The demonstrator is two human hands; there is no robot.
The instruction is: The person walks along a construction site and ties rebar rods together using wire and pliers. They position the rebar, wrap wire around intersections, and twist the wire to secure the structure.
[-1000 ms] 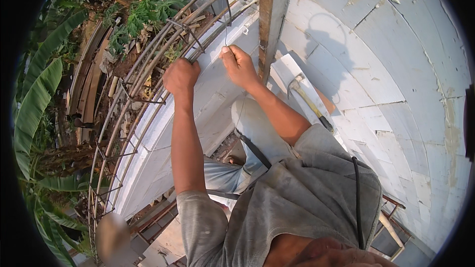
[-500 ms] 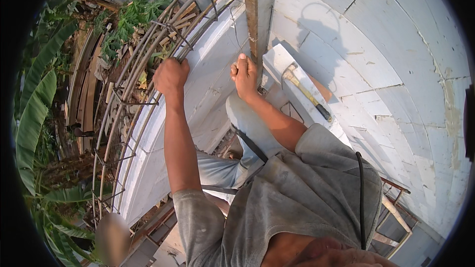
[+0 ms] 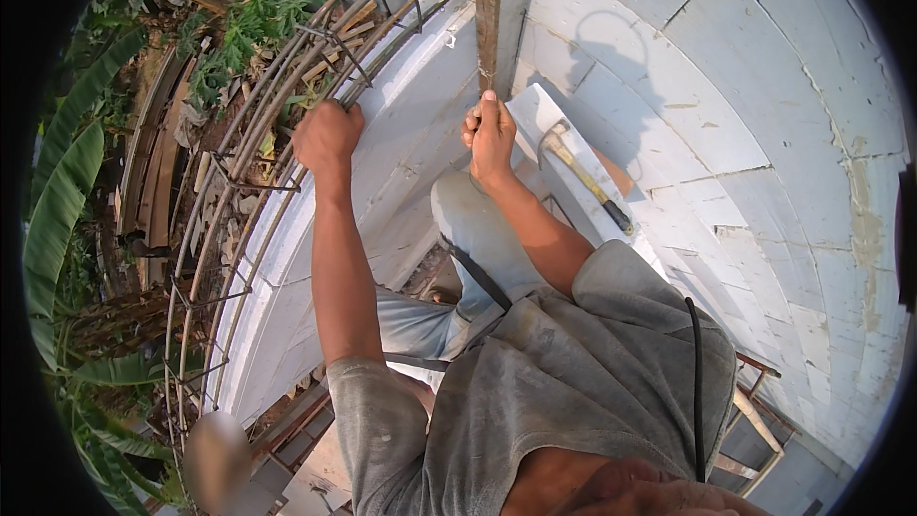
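My left hand (image 3: 328,137) is closed round the inner bar of a rebar cage (image 3: 250,167), which runs along the top of the white block wall (image 3: 406,148). In front of the lower end of a brown post (image 3: 487,14), my right hand (image 3: 490,139) is closed with the thumb pointing up. Whatever its fingers pinch is too small or hidden to make out. A claw hammer (image 3: 585,175) with a yellow and black handle lies to the right of this hand, on a white block (image 3: 543,115).
A tall wall of pale blocks (image 3: 707,115) rises on the right. Beyond the rebar on the left are wooden planks (image 3: 153,167), rubble and banana leaves (image 3: 67,210). Scaffold bars (image 3: 759,392) show at the lower right. My bent knee (image 3: 468,205) is between my arms.
My right hand has moved a little right and up, onto the post's lower end. A thin wire seen by it before no longer shows clearly. My left hand stays on the rebar.
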